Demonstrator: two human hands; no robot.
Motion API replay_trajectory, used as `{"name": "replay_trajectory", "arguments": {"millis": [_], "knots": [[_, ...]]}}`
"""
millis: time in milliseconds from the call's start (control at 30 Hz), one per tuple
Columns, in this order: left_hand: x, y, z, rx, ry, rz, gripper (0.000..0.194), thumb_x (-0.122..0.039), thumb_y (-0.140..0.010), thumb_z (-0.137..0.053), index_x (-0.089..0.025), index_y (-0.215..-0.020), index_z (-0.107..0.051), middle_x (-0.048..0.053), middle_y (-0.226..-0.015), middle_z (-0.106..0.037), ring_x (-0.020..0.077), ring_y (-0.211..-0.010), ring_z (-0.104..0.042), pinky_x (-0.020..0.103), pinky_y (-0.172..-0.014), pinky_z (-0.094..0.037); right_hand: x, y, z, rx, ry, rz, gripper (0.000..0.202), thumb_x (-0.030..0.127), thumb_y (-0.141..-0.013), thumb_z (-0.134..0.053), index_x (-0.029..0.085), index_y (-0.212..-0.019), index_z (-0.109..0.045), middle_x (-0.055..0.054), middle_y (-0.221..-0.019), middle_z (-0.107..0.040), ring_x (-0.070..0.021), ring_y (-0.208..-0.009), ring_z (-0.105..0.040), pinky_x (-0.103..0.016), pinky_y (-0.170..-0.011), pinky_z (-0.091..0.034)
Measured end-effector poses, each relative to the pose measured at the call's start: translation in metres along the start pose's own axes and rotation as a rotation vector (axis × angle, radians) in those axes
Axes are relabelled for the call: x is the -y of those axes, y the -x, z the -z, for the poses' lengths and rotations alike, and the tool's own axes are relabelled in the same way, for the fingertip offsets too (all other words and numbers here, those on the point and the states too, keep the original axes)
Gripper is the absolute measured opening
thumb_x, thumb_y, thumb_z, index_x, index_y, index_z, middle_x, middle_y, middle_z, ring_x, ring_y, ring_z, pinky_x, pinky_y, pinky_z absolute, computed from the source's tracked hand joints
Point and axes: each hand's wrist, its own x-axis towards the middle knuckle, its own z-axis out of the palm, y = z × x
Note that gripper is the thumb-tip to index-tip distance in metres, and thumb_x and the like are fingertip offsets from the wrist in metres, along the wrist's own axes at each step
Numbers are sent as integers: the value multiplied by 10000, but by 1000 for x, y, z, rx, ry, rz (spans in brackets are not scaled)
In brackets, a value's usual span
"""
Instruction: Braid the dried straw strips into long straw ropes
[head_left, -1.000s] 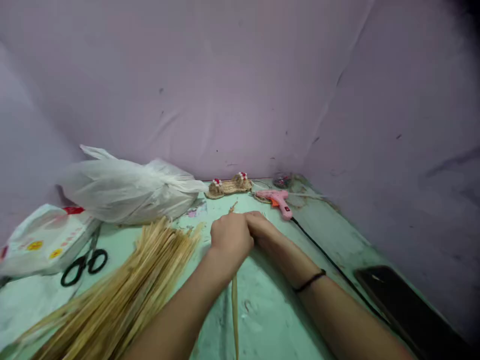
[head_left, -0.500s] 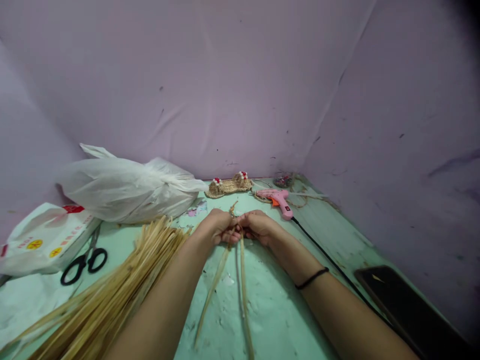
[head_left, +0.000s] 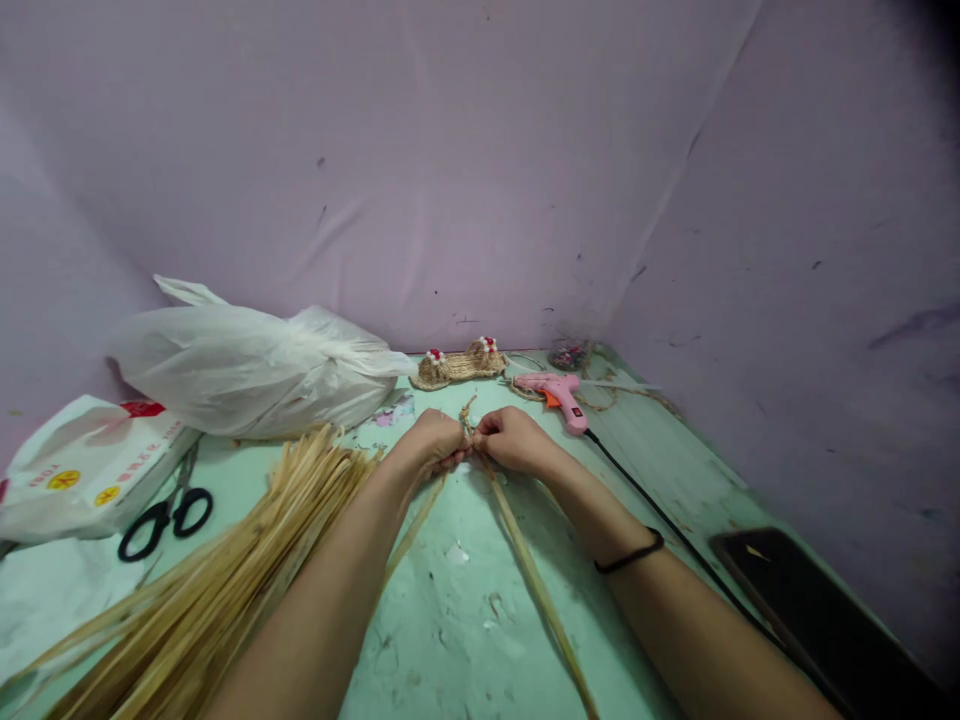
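Observation:
My left hand [head_left: 439, 440] and my right hand [head_left: 512, 438] meet at the middle of the green table, both with fingers closed. Between them is a short twisted piece of straw cord [head_left: 468, 412], its knotted end sticking up beyond the fingertips. A long flat straw strip [head_left: 536, 575] trails from my right hand toward the front edge. Another thin strip [head_left: 414, 530] runs down from my left hand and passes behind the forearm. The exact pinch points are hidden by the fingers.
A bundle of dry straw strips [head_left: 247, 560] lies left, beside black-handled scissors [head_left: 166, 520] and white plastic bags [head_left: 262, 370]. Behind the hands sits a woven straw piece with red-and-white beads [head_left: 459, 368]. A pink glue gun [head_left: 555, 392] and a phone [head_left: 817, 610] are right.
The two strips have spread apart: one swung right with my right hand, the other left under my left forearm. My fingers have shifted from overlapping to side by side.

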Motion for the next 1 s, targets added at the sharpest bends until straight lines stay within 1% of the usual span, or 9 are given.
{"name": "replay_trajectory", "arguments": {"millis": [100, 233, 300, 367, 533, 700, 767, 867, 1000], "knots": [[3, -3, -1, -54, -71, -69, 161, -92, -566, -478, -147, -420, -439, -48, -233, -297, 61, -233, -251, 199, -313, -182, 8, 1, 9, 126, -211, -113, 77, 140, -592, -512, 122, -530, -555, 22, -438, -451, -59, -414, -364, -177, -420, -295], [8, -8, -1, -77, -84, -102, 123, -75, -537, -476, -143, -435, -467, -39, -255, -344, 75, -252, -283, 208, -325, -212, 9, -2, 22, 333, -424, -150, 97, 67, -588, -497, 107, -554, -578, 1, -483, -518, -60, -437, -415, -163, -437, -341], [9, -9, -1, -73, -56, -102, 115, -83, -540, -475, -142, -442, -469, -37, -269, -356, 74, -259, -280, 209, -328, -210, 8, -5, 25, 336, -448, -161, 85, 49, -575, -527, 102, -544, -585, 5, -472, -525, -57, -435, -423, -157, -433, -353], [10, -9, -1, -59, -22, -107, 120, -110, -551, -477, -146, -438, -460, -39, -270, -346, 68, -259, -260, 207, -326, -192, 7, -6, 24, 285, -490, -181, 71, 38, -565, -560, 99, -539, -585, 15, -454, -522, -51, -420, -424, -151, -423, -363], [11, -5, 1, -77, 49, -171, 88, -91, -524, -460, -141, -455, -481, -61, -304, -334, 57, -303, -285, 187, -351, -235, 9, -2, 11, 199, -671, -287, 114, 56, -605, -597, 113, -534, -529, 14, -450, -543, -66, -438, -500, -166, -473, -450], [16, -8, 2, -58, 94, -236, 79, -100, -511, -468, -128, -492, -540, -32, -378, -449, 73, -361, -369, 190, -385, -301, 13, 6, 5, 302, -821, -325, 166, 41, -715, -496, 121, -570, -481, -14, -464, -557, -92, -459, -549, -210, -509, -485], [17, -10, 2, -39, 117, -260, 91, -103, -508, -478, -121, -518, -567, -23, -405, -482, 75, -381, -390, 189, -399, -314, 14, 8, 6, 338, -845, -343, 169, 45, -754, -455, 104, -603, -502, -22, -489, -560, -70, -432, -520, -183, -479, -464], [18, -9, 1, -25, 128, -288, 75, -120, -518, -503, -108, -521, -576, -18, -423, -493, 67, -391, -381, 184, -400, -304, 15, 8, 9, 360, -825, -371, 179, 50, -772, -440, 85, -614, -513, -9, -488, -535, -24, -341, -392, -147, -387, -388], [16, -5, 3, 26, 77, -336, 93, -164, -548, -521, -112, -473, -536, -44, -377, -402, 41, -367, -290, 173, -371, -232, 13, 5, 10, 336, -660, -401, 227, 124, -749, -514, 98, -527, -475, 37, -379, -410, -7, -290, -235, -137, -280, -150]]}}
